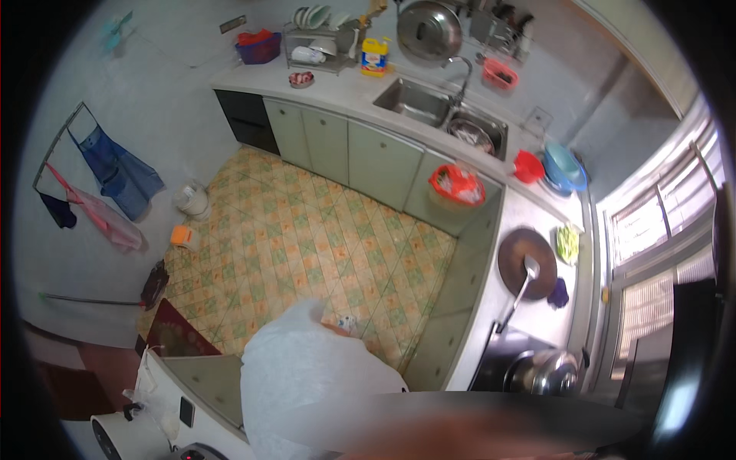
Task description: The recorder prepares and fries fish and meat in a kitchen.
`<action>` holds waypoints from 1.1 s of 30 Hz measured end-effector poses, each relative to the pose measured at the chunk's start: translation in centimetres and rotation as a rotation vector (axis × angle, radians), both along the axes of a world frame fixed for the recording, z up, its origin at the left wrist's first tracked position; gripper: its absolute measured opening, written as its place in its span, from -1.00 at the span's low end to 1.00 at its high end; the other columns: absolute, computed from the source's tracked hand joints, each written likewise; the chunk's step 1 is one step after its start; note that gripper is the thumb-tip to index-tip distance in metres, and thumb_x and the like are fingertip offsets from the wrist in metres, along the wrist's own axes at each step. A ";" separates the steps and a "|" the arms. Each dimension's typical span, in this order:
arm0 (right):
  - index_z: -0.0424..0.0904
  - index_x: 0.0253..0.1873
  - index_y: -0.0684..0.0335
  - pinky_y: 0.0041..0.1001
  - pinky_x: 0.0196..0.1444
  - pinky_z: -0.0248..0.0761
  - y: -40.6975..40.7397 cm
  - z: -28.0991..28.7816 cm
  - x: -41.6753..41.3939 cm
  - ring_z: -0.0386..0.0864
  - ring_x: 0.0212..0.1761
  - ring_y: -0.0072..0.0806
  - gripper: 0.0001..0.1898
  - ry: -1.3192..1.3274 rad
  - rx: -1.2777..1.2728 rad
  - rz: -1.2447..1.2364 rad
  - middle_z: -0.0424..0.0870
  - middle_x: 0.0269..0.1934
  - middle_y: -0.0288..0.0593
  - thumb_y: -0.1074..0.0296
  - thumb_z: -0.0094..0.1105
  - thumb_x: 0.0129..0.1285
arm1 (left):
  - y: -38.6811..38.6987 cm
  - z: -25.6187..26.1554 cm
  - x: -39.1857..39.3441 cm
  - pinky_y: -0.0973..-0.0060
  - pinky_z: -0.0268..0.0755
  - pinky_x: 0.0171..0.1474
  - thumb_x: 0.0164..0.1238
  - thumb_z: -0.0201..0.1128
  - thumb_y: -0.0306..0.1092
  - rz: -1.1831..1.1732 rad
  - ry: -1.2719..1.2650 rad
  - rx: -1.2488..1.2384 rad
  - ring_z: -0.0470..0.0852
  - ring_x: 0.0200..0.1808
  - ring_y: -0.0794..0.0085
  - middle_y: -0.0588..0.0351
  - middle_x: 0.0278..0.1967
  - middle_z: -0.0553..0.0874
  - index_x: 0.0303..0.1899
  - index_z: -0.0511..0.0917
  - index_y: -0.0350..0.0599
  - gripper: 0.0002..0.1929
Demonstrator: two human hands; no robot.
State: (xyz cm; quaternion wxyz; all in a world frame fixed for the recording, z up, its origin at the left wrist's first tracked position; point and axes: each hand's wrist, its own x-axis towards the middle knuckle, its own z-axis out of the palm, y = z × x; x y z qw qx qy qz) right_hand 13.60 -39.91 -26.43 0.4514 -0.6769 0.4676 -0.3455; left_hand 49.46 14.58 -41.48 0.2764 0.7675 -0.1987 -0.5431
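Neither of my hands can be seen in view. My light-coloured shirt [310, 374] fills the lower middle, with a blurred shape across the bottom edge. A white patterned shoe or slipper [347, 323] shows beyond it on the tiled floor [299, 230]. To the right, a wok [512, 259] rests on the counter with a metal spatula [531, 269] lying across it. A lidded steel pot [555, 374] stands on the black cooktop [489, 362]. Chopped green vegetables [567, 244] lie beside the wok, close to a purple cloth-like item [558, 294].
A double sink [414, 98] holds a bowl [471, 135] in its right basin. A red bag-lined container [457, 185] hangs at the cabinet front. Raw meat [301, 79] sits near the dish rack [313, 49]. Aprons [118, 167] hang left, above a white bucket [192, 199].
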 end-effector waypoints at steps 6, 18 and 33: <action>0.38 -0.31 0.33 -0.23 -0.21 0.30 7.0 -1.2 14.7 0.43 -0.29 -0.18 -0.82 0.192 -0.106 0.174 0.43 -0.39 -0.01 0.31 -0.06 0.15 | -2.3 -3.7 4.7 0.32 0.42 -0.02 0.10 0.18 -0.06 0.111 0.086 -0.014 0.60 -0.08 0.15 -0.11 -0.11 0.64 -0.07 0.56 -0.19 -0.56; 0.37 -0.41 0.38 -0.14 -0.15 0.23 14.0 -1.4 41.9 0.37 -0.25 0.05 -0.83 0.604 -0.201 0.634 0.41 -0.41 0.15 0.38 -0.11 0.10 | 10.8 4.0 15.7 0.38 0.43 -0.07 0.14 0.19 0.01 0.744 -0.042 0.137 0.60 -0.09 0.24 -0.07 -0.10 0.63 -0.05 0.54 -0.18 -0.52; 0.58 -0.18 0.31 -0.34 -0.49 0.41 10.1 -15.1 80.8 0.58 -0.53 -0.22 -0.75 0.868 -1.057 1.915 0.58 -0.59 -0.12 0.29 0.00 0.17 | 18.2 8.7 46.0 0.40 0.36 -0.05 0.21 0.17 0.01 1.388 -0.265 -0.105 0.53 -0.04 0.38 0.11 -0.04 0.60 0.13 0.43 -0.03 -0.49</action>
